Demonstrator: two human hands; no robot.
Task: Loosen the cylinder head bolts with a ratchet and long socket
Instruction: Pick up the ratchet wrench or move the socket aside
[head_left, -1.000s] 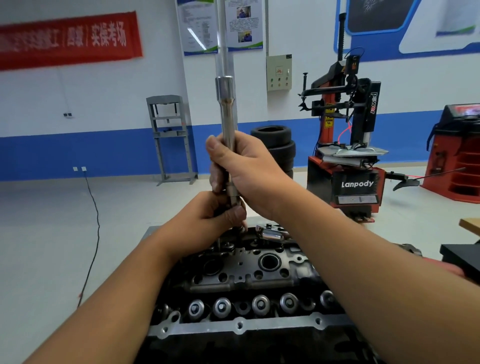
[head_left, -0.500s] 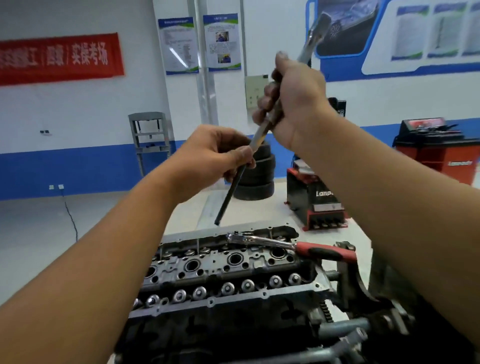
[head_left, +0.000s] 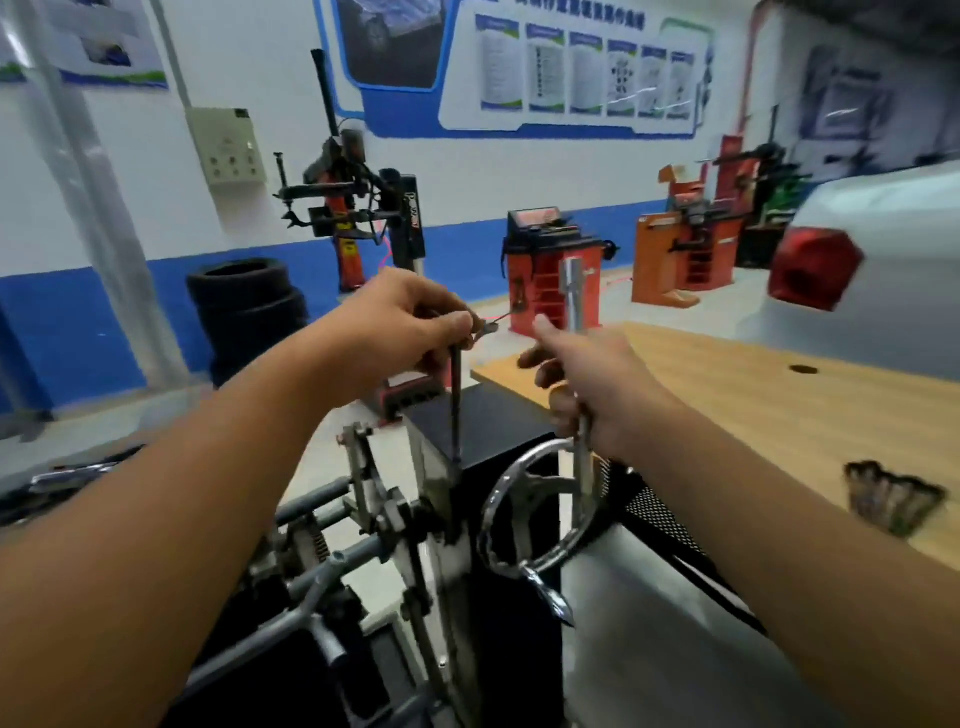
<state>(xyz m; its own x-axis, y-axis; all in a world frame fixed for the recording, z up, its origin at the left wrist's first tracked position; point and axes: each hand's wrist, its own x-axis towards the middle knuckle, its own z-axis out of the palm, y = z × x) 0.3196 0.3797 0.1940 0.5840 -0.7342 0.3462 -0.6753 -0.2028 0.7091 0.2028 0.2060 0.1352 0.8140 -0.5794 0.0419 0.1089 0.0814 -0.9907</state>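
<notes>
**Both hands up, a bolt in one and the socket in the other**

Here, at the far left edge of the frame, a blurred sliver of dark engine metal (head_left: 62, 480) shows beneath the left forearm, too smeared to make out. Moving right, a stack of tyres (head_left: 247, 306) stands against the blue-banded wall, with a tyre changer (head_left: 358, 218) behind it. The left hand (head_left: 400, 325), at the middle of the frame, pinches the head of a long dark cylinder head bolt (head_left: 456, 410) between thumb and fingertips, and the bolt hangs straight down from the hand. Below it sit the grey engine stand (head_left: 379, 514) and its chrome handwheel (head_left: 530, 514). Just right of centre, the right hand (head_left: 592, 384) has its fingers curled round the long socket (head_left: 575, 299), held upright; the tool sticks out above the knuckles and below the palm. The two hands are near each other but apart. Further right lies a wooden workbench (head_left: 779, 410), with orange-red machines (head_left: 550, 270) along the wall and a white car's red tail lamp (head_left: 813, 267) at the right edge.
</notes>
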